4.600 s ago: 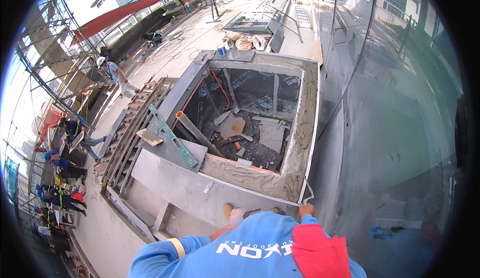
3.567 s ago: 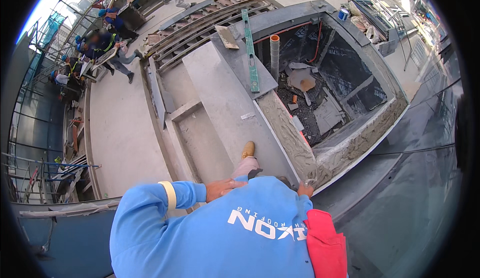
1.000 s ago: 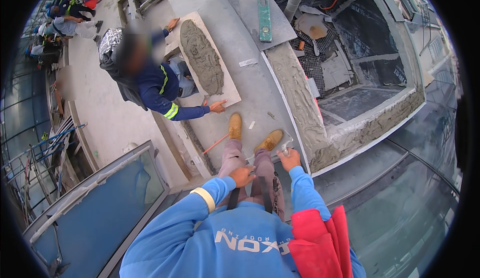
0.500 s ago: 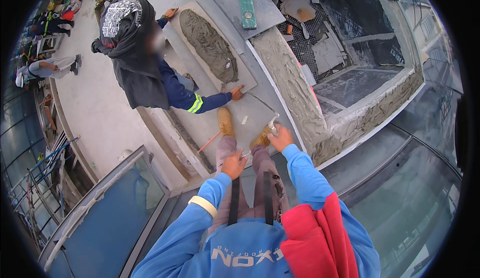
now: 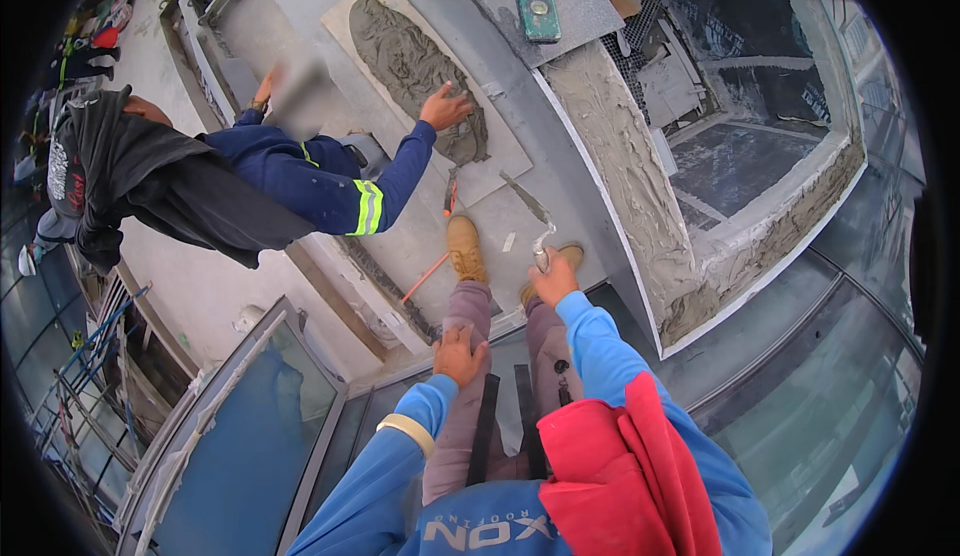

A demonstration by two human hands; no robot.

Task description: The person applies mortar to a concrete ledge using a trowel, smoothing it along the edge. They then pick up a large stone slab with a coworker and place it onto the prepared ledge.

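A narrow pointed trowel (image 5: 527, 199) is gripped by its pale handle in my right hand (image 5: 555, 278), the blade angled forward over the grey floor. My left hand (image 5: 460, 358) rests at my left trouser leg, fingers apart, and I see nothing in it. Ahead lies a long heap of wet grey mortar (image 5: 400, 61) on a flat pale board (image 5: 500, 151). A co-worker's hand (image 5: 445, 108) reaches over the heap's near part. By the board's near edge is a small tool with an orange-red handle (image 5: 450, 196).
To the right, a raised curb (image 5: 610, 121) coated with mortar surrounds a recess. A green level (image 5: 535, 1) lies on a grey panel at its far end. A co-worker (image 5: 290, 186) bends in from the left. Glass panels (image 5: 235, 436) flank me, and an orange-red rod (image 5: 425, 278) lies near my boots.
The co-worker has leaned left, and their near hand has moved from beside the trowel tip to above the mortar. My left hand has moved down and away from my right.
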